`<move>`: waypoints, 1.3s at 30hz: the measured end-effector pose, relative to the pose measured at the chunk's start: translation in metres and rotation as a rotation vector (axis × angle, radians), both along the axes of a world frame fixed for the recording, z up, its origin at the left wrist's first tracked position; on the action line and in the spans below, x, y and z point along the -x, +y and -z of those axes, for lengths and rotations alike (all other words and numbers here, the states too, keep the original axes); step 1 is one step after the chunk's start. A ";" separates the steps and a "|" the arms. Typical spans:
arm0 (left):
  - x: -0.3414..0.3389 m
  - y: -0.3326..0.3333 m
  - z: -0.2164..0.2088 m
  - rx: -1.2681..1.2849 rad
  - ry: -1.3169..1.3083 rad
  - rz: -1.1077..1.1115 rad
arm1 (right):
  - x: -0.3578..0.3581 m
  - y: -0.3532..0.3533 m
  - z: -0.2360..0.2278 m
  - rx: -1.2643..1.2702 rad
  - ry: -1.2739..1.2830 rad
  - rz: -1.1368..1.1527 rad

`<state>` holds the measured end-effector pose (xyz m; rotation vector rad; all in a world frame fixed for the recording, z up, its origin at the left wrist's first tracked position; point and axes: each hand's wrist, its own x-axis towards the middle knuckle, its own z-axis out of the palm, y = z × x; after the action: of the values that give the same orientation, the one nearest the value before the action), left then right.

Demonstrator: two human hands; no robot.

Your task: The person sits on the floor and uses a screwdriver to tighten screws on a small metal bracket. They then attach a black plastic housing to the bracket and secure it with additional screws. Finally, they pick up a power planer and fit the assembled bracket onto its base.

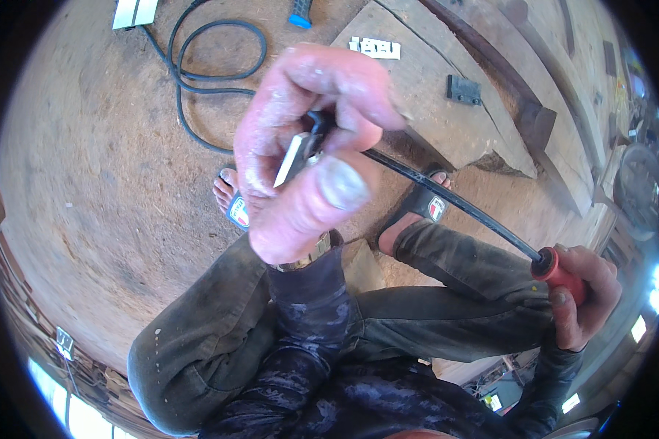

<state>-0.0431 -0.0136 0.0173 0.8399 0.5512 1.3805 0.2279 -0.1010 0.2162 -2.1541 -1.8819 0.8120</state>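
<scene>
A long dark file [454, 205] is held slantwise above the knees, running from the upper left down to the lower right. Its red handle [560, 274] is gripped by the right hand [582, 300], which is closed fully round it. The far end is pinched in the left hand [307, 161], raised close to the camera with fingers curled tight, together with a small flat metal piece [293, 157] whose pale edge shows between thumb and fingers. Exactly how the piece meets the file is hidden by the fingers.

Below, dusty trousers [220, 329] and two feet in sandals [425, 205] are seen on a dirt floor [88, 161]. A black cable [212, 73] is coiled on the floor beyond, near a white strip [134, 11] and a blue handle [300, 11]. To the right, thick wooden planks [447, 110] are laid, with a small white part [375, 47] and a dark block [463, 89] on them.

A slip is judged the main risk: the metal piece is small and held only by fingertips, so a hard stroke could drive the file into the fingers or flick the piece into the dust. The bare toes directly beneath would be exposed if either thing were dropped.
</scene>
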 end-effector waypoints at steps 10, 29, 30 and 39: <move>0.002 0.006 0.010 -0.075 -0.120 0.062 | -0.013 -0.001 0.019 -0.035 0.163 -0.253; -0.017 0.009 0.022 0.025 -0.368 0.089 | -0.011 -0.020 0.009 -0.315 -0.093 -0.579; -0.020 0.010 0.021 0.024 -0.406 0.092 | -0.016 -0.024 0.008 -0.385 0.003 -0.525; -0.027 0.007 0.011 0.131 -0.611 0.110 | -0.007 -0.037 0.008 -0.474 -0.185 0.178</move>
<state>-0.0158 -0.0068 0.0060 0.3053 0.1153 1.3942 0.2354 -0.1381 0.2082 -2.0964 -1.7067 0.1140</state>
